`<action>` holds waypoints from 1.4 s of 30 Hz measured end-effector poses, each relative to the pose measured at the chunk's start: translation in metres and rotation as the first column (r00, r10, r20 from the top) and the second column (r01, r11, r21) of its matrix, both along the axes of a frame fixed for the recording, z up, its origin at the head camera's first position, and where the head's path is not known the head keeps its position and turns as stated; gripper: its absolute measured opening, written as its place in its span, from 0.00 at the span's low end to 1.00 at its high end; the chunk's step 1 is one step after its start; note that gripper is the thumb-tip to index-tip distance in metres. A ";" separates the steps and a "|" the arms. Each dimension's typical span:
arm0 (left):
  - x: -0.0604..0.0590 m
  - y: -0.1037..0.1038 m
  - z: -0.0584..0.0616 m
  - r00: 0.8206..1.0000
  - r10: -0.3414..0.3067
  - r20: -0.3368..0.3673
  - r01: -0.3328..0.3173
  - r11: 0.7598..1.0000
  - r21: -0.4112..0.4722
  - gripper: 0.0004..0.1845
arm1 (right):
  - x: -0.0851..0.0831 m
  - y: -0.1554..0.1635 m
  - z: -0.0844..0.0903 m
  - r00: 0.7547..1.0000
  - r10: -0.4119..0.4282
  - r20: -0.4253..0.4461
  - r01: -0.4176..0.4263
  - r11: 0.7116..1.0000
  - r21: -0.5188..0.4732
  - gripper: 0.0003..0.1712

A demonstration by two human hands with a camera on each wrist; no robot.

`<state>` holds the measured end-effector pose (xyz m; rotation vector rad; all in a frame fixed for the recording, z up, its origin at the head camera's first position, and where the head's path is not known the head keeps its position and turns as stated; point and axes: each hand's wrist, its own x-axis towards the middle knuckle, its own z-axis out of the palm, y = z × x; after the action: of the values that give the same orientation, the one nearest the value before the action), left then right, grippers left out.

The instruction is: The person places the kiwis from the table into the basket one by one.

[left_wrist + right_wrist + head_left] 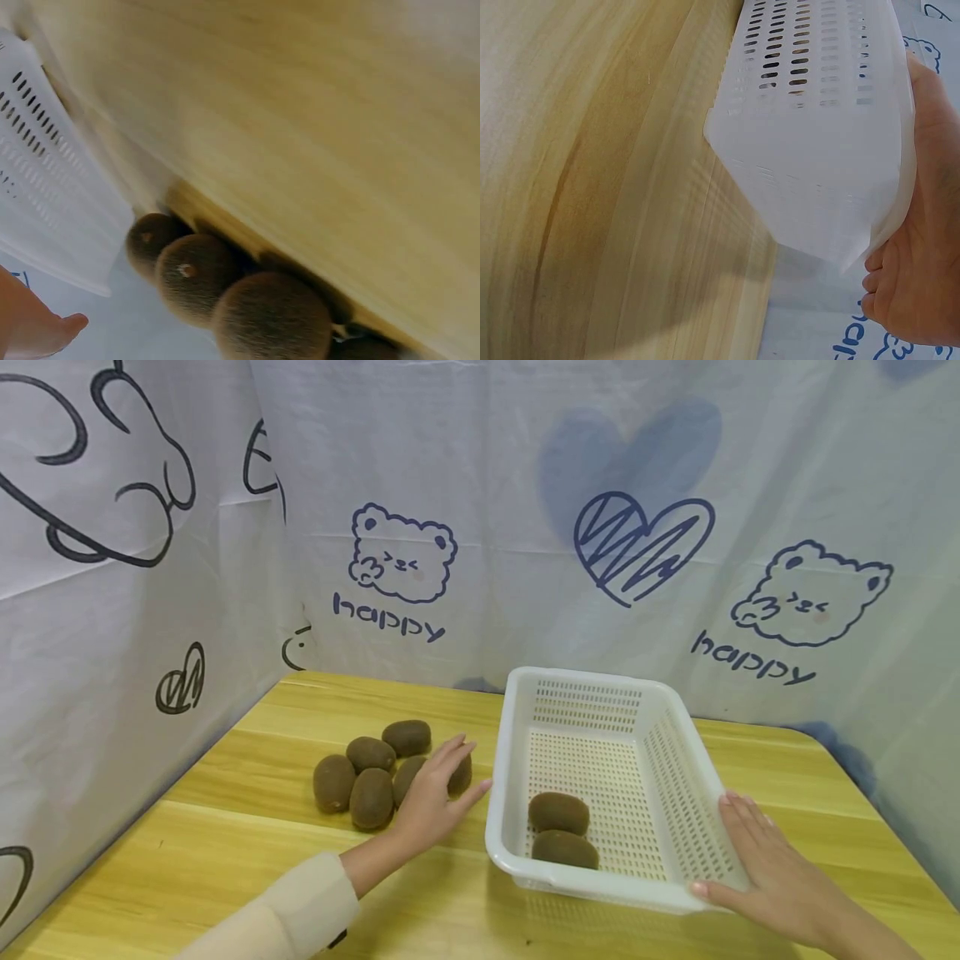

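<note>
Head view: six kiwifruit (372, 798) clustered on table (247, 827), left of basket (622, 802); two more inside basket, toward near left corner. Eight total. Left hand (431, 806) over cluster's right end, thumb and fingers apart; contact cannot be told. Right hand (772, 868) holds basket's near right corner, thumb on rim, fingers along side. Narrow bare strip between cluster and basket; table's back edge close behind basket; open tabletop in front of cluster.

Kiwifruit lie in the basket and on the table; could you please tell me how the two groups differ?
The basket kiwifruit number two; at least six table kiwifruit show. The basket kiwifruit lie clear of the left hand; it partly hides some table kiwifruit. Both groups are brown and oval.
</note>
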<state>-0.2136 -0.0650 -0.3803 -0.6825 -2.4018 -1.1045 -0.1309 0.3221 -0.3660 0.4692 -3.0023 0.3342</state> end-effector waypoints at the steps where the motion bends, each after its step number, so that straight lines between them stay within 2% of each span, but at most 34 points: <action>1: 0.000 -0.002 -0.002 1.000 0.005 0.001 -0.005 1.000 0.002 0.29 | 0.000 0.000 0.000 1.000 0.000 0.001 0.000 1.000 0.000 0.59; 5: -0.001 -0.011 -0.008 1.000 0.024 0.017 -0.024 1.000 0.006 0.29 | 0.000 0.000 0.000 1.000 -0.001 0.001 0.001 1.000 0.002 0.59; 9: 0.000 -0.019 -0.013 0.997 0.050 0.067 -0.050 0.999 0.002 0.31 | 0.000 0.000 0.000 1.000 0.002 -0.004 -0.002 1.000 0.002 0.59; 15: 0.001 -0.031 -0.021 0.985 0.079 0.154 -0.076 0.997 -0.026 0.32 | 0.000 0.000 0.000 1.000 0.003 -0.013 -0.003 1.000 0.006 0.59; 22: -0.001 -0.040 -0.031 0.966 0.148 0.211 -0.138 0.988 -0.063 0.35 | 0.000 0.000 0.001 1.000 -0.001 -0.005 0.001 1.000 0.004 0.59; 29: -0.006 -0.039 -0.036 0.956 0.183 0.228 -0.169 0.982 -0.078 0.39 | 0.000 0.001 0.000 1.000 0.007 -0.022 -0.007 1.000 0.009 0.58; 36: -0.008 -0.033 -0.035 0.934 0.218 0.282 -0.200 0.976 -0.090 0.41 | 0.001 0.000 0.000 1.000 0.001 -0.001 -0.001 1.000 0.002 0.58; 42: -0.010 -0.030 -0.037 0.929 0.224 0.296 -0.209 0.974 -0.081 0.41 | 0.001 0.000 -0.001 1.000 0.003 -0.014 -0.003 1.000 0.003 0.59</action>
<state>-0.2237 -0.0947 -0.4168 -0.2635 -2.6898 -1.1279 -0.1303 0.3223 -0.3667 0.4750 -2.9894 0.3260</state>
